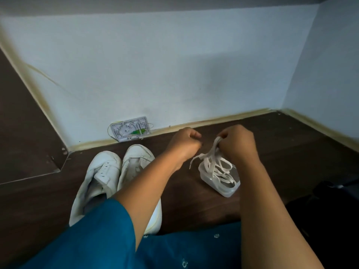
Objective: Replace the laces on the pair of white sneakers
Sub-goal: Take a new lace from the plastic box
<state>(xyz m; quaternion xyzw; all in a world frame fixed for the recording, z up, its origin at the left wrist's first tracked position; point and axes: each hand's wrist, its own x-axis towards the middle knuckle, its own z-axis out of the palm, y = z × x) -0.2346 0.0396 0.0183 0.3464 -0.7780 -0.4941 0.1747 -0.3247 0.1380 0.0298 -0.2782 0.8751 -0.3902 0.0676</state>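
- The laces [215, 164] are being gripped as a bunch by the right hand [238, 144], with the fingers [224, 135] clenched round the top of the bunch. The loops are hanging into the clear container [229, 191] on the floor [184, 200], at 3 o'clock from the sneakers [101, 177].
- The left hand [185, 143] is being held at 9 o'clock of the right hand, fingers curled tight. Whether a strand is being pinched cannot be told.
- The sneakers are lying side by side at 8 o'clock of the frame, toes to the wall. The eyelets that show are bare, so threading is judged not yet begun.
- Risk: the loops are being lifted tangled together, so a knot could be tightened if one strand is pulled hard.
- Risk: the light container could be dragged or tipped by loops catching on its rim, since nothing is pinning it down.
- Risk: two laces could be taken for one, leaving uneven ends at the eyelets.
- Risk: the left forearm is crossing over the nearer sneaker, which could be knocked askew.
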